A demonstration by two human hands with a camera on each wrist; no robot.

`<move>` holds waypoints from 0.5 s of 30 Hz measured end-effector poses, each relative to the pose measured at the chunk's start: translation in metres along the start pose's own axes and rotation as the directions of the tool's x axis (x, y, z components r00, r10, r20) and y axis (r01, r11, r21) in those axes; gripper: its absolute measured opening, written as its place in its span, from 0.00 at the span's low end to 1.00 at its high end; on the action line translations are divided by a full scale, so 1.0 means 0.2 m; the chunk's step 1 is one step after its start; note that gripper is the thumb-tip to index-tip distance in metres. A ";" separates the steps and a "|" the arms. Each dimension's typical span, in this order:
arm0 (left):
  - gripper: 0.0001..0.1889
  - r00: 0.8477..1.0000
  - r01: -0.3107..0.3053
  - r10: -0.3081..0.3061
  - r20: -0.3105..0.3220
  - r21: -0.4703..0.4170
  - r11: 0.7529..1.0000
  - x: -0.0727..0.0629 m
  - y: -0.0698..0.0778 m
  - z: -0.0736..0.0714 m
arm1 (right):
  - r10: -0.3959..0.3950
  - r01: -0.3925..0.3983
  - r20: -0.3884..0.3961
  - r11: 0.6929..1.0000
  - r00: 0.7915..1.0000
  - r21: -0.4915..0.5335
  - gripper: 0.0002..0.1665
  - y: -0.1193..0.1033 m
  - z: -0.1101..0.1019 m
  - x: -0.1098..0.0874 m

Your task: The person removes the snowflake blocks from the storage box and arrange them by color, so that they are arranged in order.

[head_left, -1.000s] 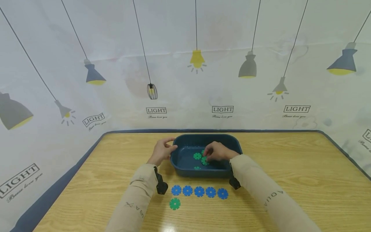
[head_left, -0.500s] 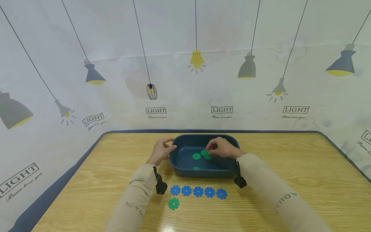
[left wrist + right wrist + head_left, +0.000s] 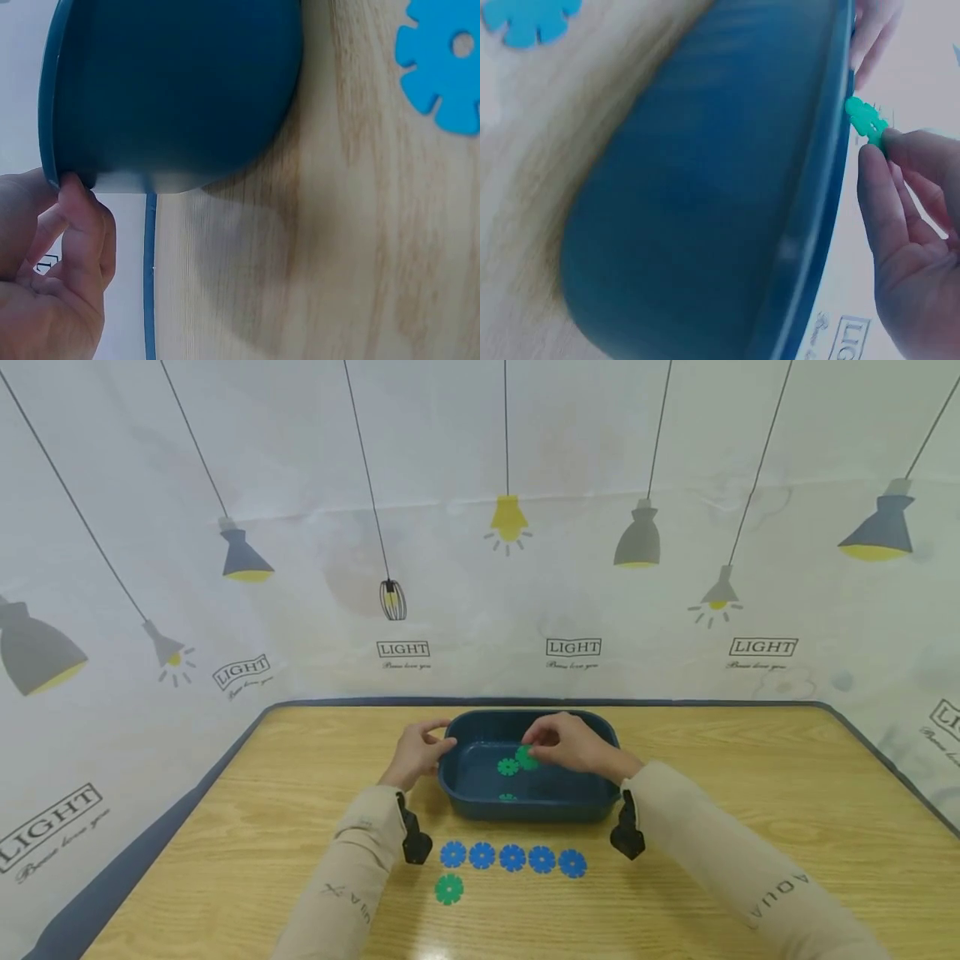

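My right hand [image 3: 573,747] pinches a green notched plastic disc [image 3: 866,118] between thumb and forefinger, over the dark blue basin [image 3: 532,811]. The left hand [image 3: 415,757] holds the basin's left rim, as the left wrist view also shows. Inside the basin lies a green disc [image 3: 507,767]; another green disc [image 3: 507,797] is partly hidden behind the front wall. Whether more lie beneath the held one, I cannot tell. In front of the basin, several blue notched discs form a row, the leftmost blue disc [image 3: 453,854] lying above a single green disc [image 3: 449,889].
The wooden table [image 3: 262,827] extends to both sides of the basin. Behind it hangs a pale cloth [image 3: 465,602] printed with lamps. Black camera mounts [image 3: 627,831] sit on both wrists.
The right hand has picked up a green disc from the basin's floor and lifted it; its forearm has shifted right. The left hand stays on the rim.
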State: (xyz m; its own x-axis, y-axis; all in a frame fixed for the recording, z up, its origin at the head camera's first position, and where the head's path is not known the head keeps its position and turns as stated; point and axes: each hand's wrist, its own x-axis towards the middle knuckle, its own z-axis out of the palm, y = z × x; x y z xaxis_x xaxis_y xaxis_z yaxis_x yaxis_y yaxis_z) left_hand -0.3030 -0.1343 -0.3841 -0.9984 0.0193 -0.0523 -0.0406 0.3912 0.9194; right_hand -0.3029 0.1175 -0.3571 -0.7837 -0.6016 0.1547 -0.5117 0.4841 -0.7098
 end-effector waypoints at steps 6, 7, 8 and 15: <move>0.21 1.000 -0.008 0.008 -0.016 0.013 1.000 0.00 0.00 -0.01 | -0.076 0.076 0.021 0.997 0.997 0.033 0.08 -0.09 0.02 -0.03; 0.21 1.000 -0.008 0.009 -0.016 0.010 1.000 0.00 0.00 -0.01 | -0.087 0.086 0.022 0.996 0.996 0.034 0.08 -0.11 0.02 -0.03; 0.21 1.000 -0.007 0.008 -0.014 0.007 1.000 0.00 0.00 0.00 | -0.096 0.095 0.022 0.995 0.995 0.031 0.08 -0.12 0.03 -0.04; 0.20 1.000 -0.012 0.012 -0.009 0.002 1.000 0.00 0.00 0.00 | -0.146 0.145 0.030 0.989 0.989 0.016 0.07 -0.18 0.08 -0.09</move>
State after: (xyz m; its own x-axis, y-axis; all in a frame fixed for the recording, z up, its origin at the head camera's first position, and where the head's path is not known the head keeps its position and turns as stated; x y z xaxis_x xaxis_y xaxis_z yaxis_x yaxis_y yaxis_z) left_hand -0.3028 -0.1337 -0.3839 -0.9992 0.0159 -0.0377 -0.0285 0.3930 0.9191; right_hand -0.2654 0.1018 -0.3453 -0.6897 -0.6848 0.2354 -0.6143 0.3812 -0.6909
